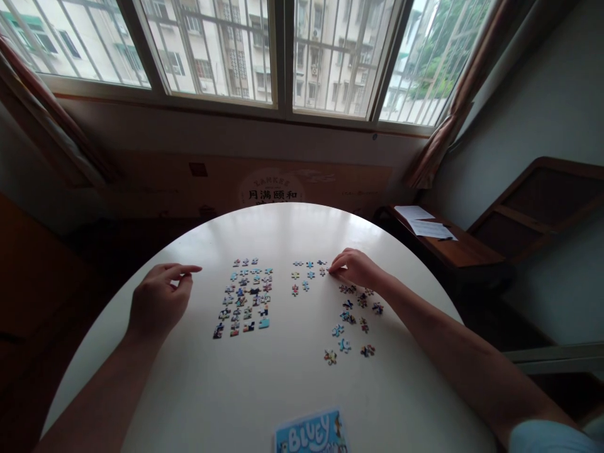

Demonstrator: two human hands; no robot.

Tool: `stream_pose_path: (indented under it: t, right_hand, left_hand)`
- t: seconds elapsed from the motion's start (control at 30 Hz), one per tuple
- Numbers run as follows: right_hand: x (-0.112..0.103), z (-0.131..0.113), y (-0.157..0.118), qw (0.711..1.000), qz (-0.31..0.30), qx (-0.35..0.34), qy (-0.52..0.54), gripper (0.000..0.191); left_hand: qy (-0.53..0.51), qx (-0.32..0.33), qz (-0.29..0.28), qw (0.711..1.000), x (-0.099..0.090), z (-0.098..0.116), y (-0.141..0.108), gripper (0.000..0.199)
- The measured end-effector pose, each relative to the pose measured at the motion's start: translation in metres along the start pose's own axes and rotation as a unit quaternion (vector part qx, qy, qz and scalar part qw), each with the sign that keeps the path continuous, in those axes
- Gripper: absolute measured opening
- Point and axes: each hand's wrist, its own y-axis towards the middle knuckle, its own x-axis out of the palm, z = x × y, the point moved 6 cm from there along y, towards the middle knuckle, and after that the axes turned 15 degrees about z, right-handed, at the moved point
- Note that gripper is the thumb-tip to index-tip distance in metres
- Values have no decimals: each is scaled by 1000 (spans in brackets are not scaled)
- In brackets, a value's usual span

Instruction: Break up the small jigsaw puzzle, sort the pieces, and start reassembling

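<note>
My left hand (160, 299) rests over the left part of the white table (189, 390), index finger stretched toward the puzzle pieces, nothing in it. Rows of puzzle pieces (240, 301) lie to its right. A smaller group of pieces (311, 275) sits right of these rows. At that group's right edge is my right hand (356, 267), thumb and fingers pinched low over the table beside a small piece (322, 272); what the fingertips hold, if anything, is too small to make out. Scattered pieces (348, 317) lie below my right hand.
A blue Bluey box or booklet (310, 434) lies at the table's near edge. Beyond the table are barred windows and curtains. At the right stands a wooden chair (453, 248) with papers (431, 229) and dark pens on its seat.
</note>
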Motion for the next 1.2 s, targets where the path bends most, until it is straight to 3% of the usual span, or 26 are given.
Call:
stream_pose_path:
  t: [0.2,0.33,0.6,0.9,0.97,1.1,1.2]
  right_hand:
    - [-32,-7,-3,999,20,30,-25,19]
    - [-40,-17,-16,998,-38,44,-25,14]
    - [-32,-24,-32,994,-86,60,-37,10]
    - [5,-48,-16,1000,-15,14,-12,12]
    - [-3,-43,-13,1000,10,13,-7,14]
    - [-48,-15,-17,997,56,45,-36,18]
    - [-59,-1,-29,995,-58,66,-48,14]
  left_hand:
    - [2,5,0,1000,0,1,1,31]
    - [2,9,1,1000,0,2,1,32]
    - [2,10,-3,1000,-1,2,0,31]
    - [4,7,-7,1000,0,3,0,31]
    - [6,4,-5,1000,0,2,0,31]
    - [13,2,2,1000,-1,3,0,31]
    - [13,4,9,1000,-2,5,0,30]
